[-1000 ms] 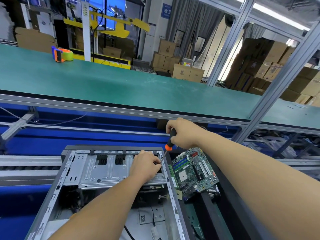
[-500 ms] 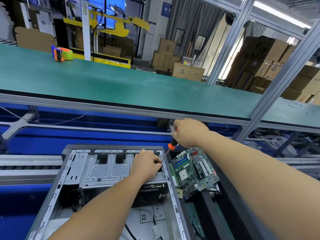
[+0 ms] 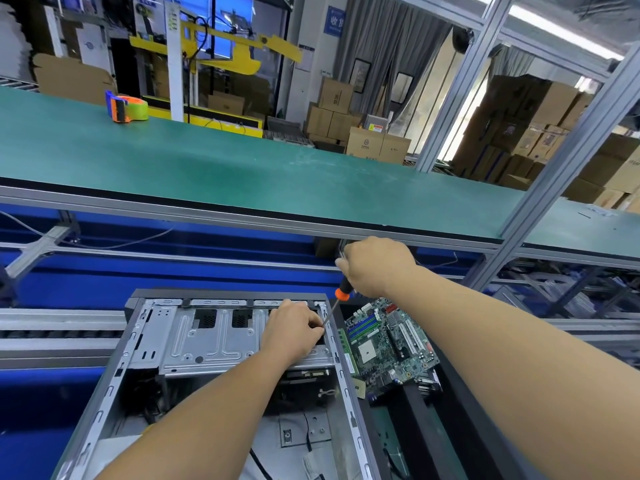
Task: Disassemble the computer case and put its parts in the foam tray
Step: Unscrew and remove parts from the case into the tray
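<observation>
Low in the frame, the open computer case [image 3: 221,368] lies on its side, its silver drive cage [image 3: 207,341] uppermost. Resting on that cage, the left hand [image 3: 294,332] has its fingers curled at the screwdriver [image 3: 334,304] tip; what they pinch is hidden. Just above and right, the right hand [image 3: 377,266] grips the screwdriver's handle. A green motherboard [image 3: 391,344] leans right of the case in a dark tray [image 3: 436,420].
</observation>
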